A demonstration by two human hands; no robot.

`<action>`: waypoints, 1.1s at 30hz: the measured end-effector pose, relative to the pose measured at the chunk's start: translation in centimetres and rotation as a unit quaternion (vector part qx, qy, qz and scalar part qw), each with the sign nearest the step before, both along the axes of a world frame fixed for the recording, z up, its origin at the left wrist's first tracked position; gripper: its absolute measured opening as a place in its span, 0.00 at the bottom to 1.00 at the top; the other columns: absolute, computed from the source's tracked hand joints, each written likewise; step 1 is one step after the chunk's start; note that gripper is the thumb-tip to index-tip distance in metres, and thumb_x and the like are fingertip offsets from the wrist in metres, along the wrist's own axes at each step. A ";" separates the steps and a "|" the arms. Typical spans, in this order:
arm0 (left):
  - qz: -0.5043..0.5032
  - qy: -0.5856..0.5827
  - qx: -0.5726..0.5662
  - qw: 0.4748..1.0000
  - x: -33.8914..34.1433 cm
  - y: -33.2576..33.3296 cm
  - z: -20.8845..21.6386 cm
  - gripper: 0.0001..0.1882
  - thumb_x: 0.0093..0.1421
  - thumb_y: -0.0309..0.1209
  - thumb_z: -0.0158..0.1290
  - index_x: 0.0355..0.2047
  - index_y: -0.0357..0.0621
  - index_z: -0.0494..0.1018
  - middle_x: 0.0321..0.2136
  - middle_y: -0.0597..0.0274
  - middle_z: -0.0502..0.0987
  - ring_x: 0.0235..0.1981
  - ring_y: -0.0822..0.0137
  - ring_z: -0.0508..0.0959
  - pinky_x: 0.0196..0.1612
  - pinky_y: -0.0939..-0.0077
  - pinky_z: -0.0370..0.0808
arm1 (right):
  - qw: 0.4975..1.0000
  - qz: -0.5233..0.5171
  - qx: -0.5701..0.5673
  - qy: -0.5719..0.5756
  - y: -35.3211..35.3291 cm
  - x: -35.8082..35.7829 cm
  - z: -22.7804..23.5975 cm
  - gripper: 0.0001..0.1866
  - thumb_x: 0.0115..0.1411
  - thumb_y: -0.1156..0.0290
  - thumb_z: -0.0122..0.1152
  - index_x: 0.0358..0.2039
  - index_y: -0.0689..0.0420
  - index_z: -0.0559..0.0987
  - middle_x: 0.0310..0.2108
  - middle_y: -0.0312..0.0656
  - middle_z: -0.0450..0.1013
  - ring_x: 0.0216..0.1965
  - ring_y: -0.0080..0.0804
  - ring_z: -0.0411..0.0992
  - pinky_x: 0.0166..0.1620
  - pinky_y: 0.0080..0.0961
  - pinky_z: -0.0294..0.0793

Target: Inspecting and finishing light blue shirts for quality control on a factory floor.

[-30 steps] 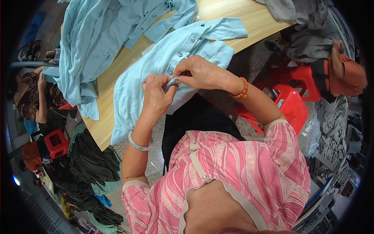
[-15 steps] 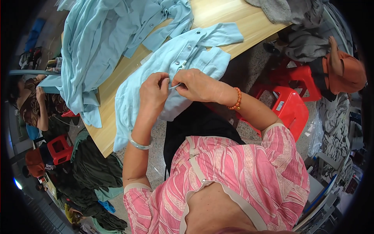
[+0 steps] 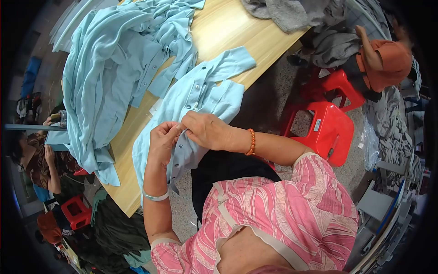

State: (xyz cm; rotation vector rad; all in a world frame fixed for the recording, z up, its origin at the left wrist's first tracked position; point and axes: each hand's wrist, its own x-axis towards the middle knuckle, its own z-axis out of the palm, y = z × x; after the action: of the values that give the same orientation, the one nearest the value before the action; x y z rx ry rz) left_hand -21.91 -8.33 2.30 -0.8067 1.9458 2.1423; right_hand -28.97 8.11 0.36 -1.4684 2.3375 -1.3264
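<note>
A light blue buttoned cardigan [image 3: 219, 98] lies over the table's near edge, part of it hanging toward my lap. My left hand [image 3: 162, 139], with a pale bangle at the wrist, pinches the cardigan's button band. Close against it, my right hand [image 3: 207, 131], wearing an orange bead bracelet, is closed on the same band with thumb and fingers together. Dark buttons show on the band just below my fingers, and more buttons run up the other front. Whatever lies right between the fingertips is hidden. Left of the cardigan rests a heap of light blue garments [image 3: 98, 68], some with buttons.
The wooden table [image 3: 223, 27] carries grey garments [image 3: 292, 13] at its far right. Red stools [image 3: 324, 132] stand to the right, near a person in orange [image 3: 388, 59]. Another person [image 3: 34, 155] sits at left. Dark green clothes [image 3: 114, 228] are piled at lower left.
My fingertips have come together; before, they were apart with a strip of the band stretched between them. The buttoned edge now hangs below my hands. The whole view has shifted somewhat.
</note>
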 end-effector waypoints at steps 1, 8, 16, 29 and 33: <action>0.020 0.000 0.041 0.999 0.1 0.0 0.0 0.07 0.58 0.29 0.58 0.31 0.37 0.75 0.23 0.71 0.73 0.20 0.81 0.68 0.23 0.89 0.64 | 1.000 0.000 -0.001 0.002 -0.1 -0.1 0.0 0.10 0.51 0.77 0.58 0.34 0.61 0.70 0.31 0.48 0.67 0.33 0.48 0.71 0.35 0.37 0.72; 0.031 0.003 0.045 0.999 0.1 -0.2 -0.4 0.08 0.58 0.30 0.58 0.32 0.37 0.75 0.23 0.72 0.73 0.21 0.82 0.68 0.24 0.89 0.64 | 0.999 -0.017 -0.045 0.002 -0.2 0.0 -0.2 0.10 0.51 0.76 0.58 0.35 0.62 0.73 0.30 0.48 0.70 0.35 0.47 0.72 0.36 0.35 0.73; -0.034 0.099 0.001 0.995 1.1 0.6 -0.5 0.13 0.56 0.25 0.59 0.41 0.34 0.74 0.32 0.68 0.76 0.29 0.81 0.73 0.32 0.88 0.70 | 1.000 -0.010 -0.018 0.011 -0.1 -0.7 -0.8 0.09 0.51 0.76 0.58 0.34 0.62 0.73 0.28 0.48 0.70 0.32 0.47 0.72 0.34 0.36 0.73; -0.040 0.129 -0.248 0.959 1.2 1.3 -2.0 0.05 0.59 0.23 0.52 0.33 0.33 0.74 0.27 0.60 0.78 0.30 0.74 0.75 0.36 0.80 0.72 | 0.996 0.067 0.055 -0.026 0.5 -2.2 0.2 0.07 0.53 0.74 0.57 0.31 0.65 0.75 0.30 0.51 0.72 0.34 0.50 0.73 0.38 0.38 0.73; -0.056 0.130 -0.266 0.954 1.4 1.3 -1.8 0.04 0.61 0.23 0.51 0.34 0.34 0.72 0.27 0.70 0.74 0.28 0.82 0.69 0.32 0.87 0.67 | 0.995 0.086 0.052 -0.022 0.5 -2.4 0.2 0.08 0.53 0.77 0.56 0.33 0.66 0.76 0.30 0.50 0.71 0.33 0.50 0.72 0.37 0.37 0.71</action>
State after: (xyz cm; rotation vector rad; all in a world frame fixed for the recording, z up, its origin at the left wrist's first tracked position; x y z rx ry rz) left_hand -20.55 -7.04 0.50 -0.4707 2.6913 1.7467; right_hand -31.39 8.63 0.54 -1.5522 2.1621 -1.1648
